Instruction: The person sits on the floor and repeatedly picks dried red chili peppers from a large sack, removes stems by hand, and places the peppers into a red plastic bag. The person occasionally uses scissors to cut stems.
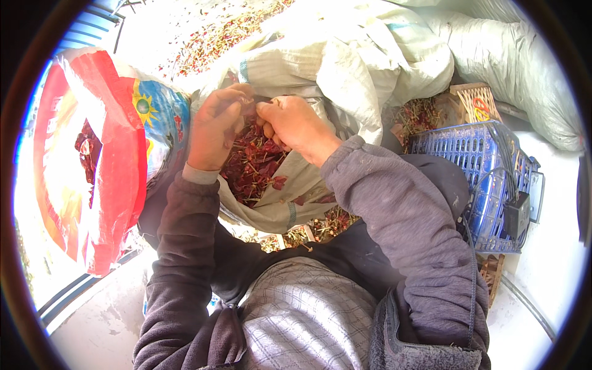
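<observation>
My left hand (213,125) holds a dried red pepper (249,108) between thumb and fingers, above an open white woven sack (296,173). Close beside it, my right hand (293,122) has its thumb and forefinger pinched together at the pepper's end. Whatever sits between those right fingertips is too small to make out. Below both hands, dark red dried peppers (256,169), some with pale stems, fill the sack's mouth. The sack stands between my legs with its rim folded outward.
A red printed bag (115,162) with dark red peppers inside stands at left. Loose stems and pepper bits (208,44) cover the ground ahead. Full white sacks (504,69) lie at upper right. A blue plastic basket (462,148) with a cable and black box (517,215) stands right.
</observation>
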Action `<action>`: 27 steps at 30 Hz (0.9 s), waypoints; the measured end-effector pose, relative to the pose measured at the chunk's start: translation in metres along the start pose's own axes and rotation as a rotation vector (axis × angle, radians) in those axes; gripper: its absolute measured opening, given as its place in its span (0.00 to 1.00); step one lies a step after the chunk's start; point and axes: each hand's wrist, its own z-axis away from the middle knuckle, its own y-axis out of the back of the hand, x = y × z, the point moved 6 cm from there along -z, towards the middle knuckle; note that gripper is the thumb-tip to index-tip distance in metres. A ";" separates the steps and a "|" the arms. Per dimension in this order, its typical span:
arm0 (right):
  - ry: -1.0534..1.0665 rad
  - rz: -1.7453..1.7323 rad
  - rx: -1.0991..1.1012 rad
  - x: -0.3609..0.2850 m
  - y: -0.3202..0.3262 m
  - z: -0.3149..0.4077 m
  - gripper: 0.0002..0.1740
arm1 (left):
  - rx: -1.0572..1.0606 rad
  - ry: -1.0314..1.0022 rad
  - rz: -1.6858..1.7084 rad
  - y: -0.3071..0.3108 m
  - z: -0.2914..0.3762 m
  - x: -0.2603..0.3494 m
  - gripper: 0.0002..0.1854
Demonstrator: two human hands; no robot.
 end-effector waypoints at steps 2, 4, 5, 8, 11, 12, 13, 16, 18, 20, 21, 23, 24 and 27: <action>-0.016 0.038 -0.015 0.001 -0.002 0.001 0.21 | -0.036 -0.011 0.037 -0.003 0.000 0.000 0.10; -0.007 0.067 -0.046 -0.001 -0.005 0.002 0.20 | -0.069 -0.020 0.092 -0.008 0.001 0.000 0.09; -0.037 0.079 -0.053 0.000 -0.005 0.003 0.20 | -0.045 -0.015 0.102 -0.007 0.001 0.000 0.09; 0.131 0.581 -0.030 -0.011 -0.008 0.008 0.20 | 0.024 0.013 0.139 -0.006 0.001 -0.001 0.09; 0.275 0.518 0.100 -0.023 -0.007 0.014 0.20 | 0.019 0.040 0.221 -0.006 0.000 -0.001 0.08; 0.352 0.452 0.111 -0.028 -0.007 0.017 0.20 | -0.013 0.059 0.254 -0.007 0.000 -0.001 0.08; 0.392 0.403 0.105 -0.031 -0.007 0.018 0.20 | -0.032 0.075 0.291 -0.007 0.000 0.000 0.08; 0.470 0.389 0.135 -0.038 -0.005 0.018 0.20 | 0.002 0.175 0.275 -0.004 0.001 -0.003 0.07; 0.529 0.436 0.156 -0.042 -0.004 0.018 0.20 | -0.034 0.269 0.268 -0.007 0.002 -0.005 0.05; 0.603 0.492 0.159 -0.045 -0.005 0.016 0.19 | -0.096 0.311 0.240 -0.012 0.004 -0.003 0.05; 0.656 0.606 0.197 -0.047 -0.005 0.016 0.19 | -0.136 0.308 0.212 -0.016 0.004 -0.001 0.06; 0.774 0.831 0.263 -0.049 -0.008 0.018 0.18 | -0.188 0.298 0.167 -0.023 0.009 0.002 0.08; 0.803 0.769 0.332 -0.052 -0.003 0.015 0.19 | -0.206 0.289 0.148 -0.027 0.011 0.003 0.09; 0.709 0.842 0.395 -0.052 0.005 0.000 0.22 | -0.255 0.247 0.105 -0.038 0.017 0.003 0.14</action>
